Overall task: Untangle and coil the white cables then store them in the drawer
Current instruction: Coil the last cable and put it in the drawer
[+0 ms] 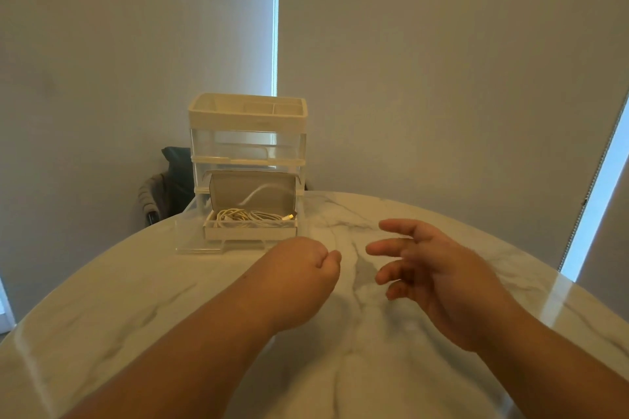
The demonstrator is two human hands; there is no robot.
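Observation:
White cables (252, 216) lie coiled in a small open white box (250, 231) with its lid raised. The box sits in the pulled-out bottom drawer (190, 238) of a clear plastic drawer unit (247, 139) at the far side of the marble table (340, 367). My left hand (303, 279) hovers just in front of the drawer, fingers curled under, holding nothing that I can see. My right hand (432, 269) is to its right above the table, fingers spread and relaxed, empty.
The drawer unit has a cream tray top with compartments and two clear shut drawers above the open one. A dark chair (163, 184) with a grey garment stands behind the table at the left. Grey window blinds hang behind.

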